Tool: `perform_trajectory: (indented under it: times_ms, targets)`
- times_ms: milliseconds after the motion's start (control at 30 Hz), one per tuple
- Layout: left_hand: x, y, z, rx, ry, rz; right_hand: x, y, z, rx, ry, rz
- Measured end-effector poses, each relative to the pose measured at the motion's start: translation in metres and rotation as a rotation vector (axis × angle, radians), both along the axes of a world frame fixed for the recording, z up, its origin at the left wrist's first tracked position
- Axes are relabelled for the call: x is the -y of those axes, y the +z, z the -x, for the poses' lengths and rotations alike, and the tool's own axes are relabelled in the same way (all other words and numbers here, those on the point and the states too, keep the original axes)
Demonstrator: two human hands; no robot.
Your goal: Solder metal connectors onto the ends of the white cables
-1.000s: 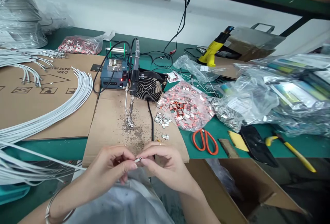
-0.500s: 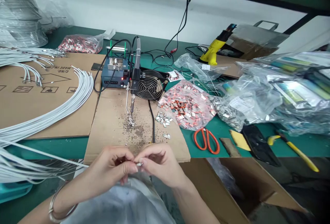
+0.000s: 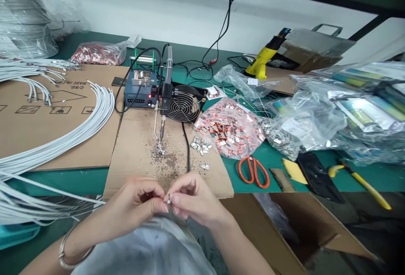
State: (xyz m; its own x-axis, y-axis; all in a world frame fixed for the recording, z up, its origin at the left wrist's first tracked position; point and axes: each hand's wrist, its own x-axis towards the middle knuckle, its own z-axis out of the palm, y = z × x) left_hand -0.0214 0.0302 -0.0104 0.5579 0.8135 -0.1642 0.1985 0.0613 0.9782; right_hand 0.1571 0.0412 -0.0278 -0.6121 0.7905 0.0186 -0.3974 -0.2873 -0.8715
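Note:
Both hands meet in a pinch at the front edge of the cardboard sheet. My left hand (image 3: pixel 142 199) is closed on a thin white cable (image 3: pixel 91 200), which runs in from the left behind the wrist. At the fingertips a tiny metallic-and-white connector (image 3: pixel 168 201) shows, pinched by my right hand (image 3: pixel 194 199); fingers cover most of it. Beyond the hands, a soldering iron (image 3: pixel 166 93) hangs in its stand, tip down over solder crumbs (image 3: pixel 160 148). Small metal connectors (image 3: pixel 201 146) lie loose to the right of it.
A bundle of white cables (image 3: pixel 79 133) curves across the left cardboard. A bag of orange-and-silver connectors (image 3: pixel 229 129), orange-handled scissors (image 3: pixel 253 173), a black phone-like slab (image 3: pixel 318 178) and yellow-handled pliers (image 3: pixel 363 184) lie rightward. Behind stand a soldering station (image 3: pixel 139 93) and fan (image 3: pixel 183 104).
My right fingers have shifted slightly and turned the small connector, which now points more upright between the fingertips. My left hand has barely moved.

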Motion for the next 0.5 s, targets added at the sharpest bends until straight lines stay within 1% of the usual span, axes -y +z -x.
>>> perform_trajectory:
  times_ms: [33,67,100,167,233,300,367,433,500]
  targets:
    - [0.000,0.000,0.001,-0.042,-0.001,-0.030,-0.002,-0.001,0.000,-0.033,0.065,0.098]
    - [0.000,0.001,0.001,-0.071,0.003,-0.031,-0.003,-0.002,-0.001,-0.031,0.091,0.138]
    - [-0.001,0.001,0.002,-0.085,0.015,-0.012,-0.004,-0.001,-0.002,0.006,0.077,0.128]
    - [-0.002,0.001,0.001,-0.077,0.055,0.054,-0.005,0.003,-0.005,0.137,-0.031,0.021]
    - [-0.002,0.001,0.000,-0.077,0.097,0.057,-0.003,0.009,-0.007,0.299,-0.178,-0.137]
    - [-0.002,0.001,-0.002,-0.120,0.131,-0.039,0.000,0.015,-0.009,0.468,-0.289,-0.312]
    - [0.000,0.000,-0.005,-0.180,0.152,-0.158,0.002,0.018,-0.009,0.602,-0.344,-0.465]
    - [0.001,0.000,-0.008,-0.200,0.179,-0.230,0.005,0.017,-0.006,0.627,-0.379,-0.526]
    - [0.004,-0.003,-0.011,-0.158,0.216,-0.214,0.006,0.014,0.000,0.531,-0.447,-0.480]
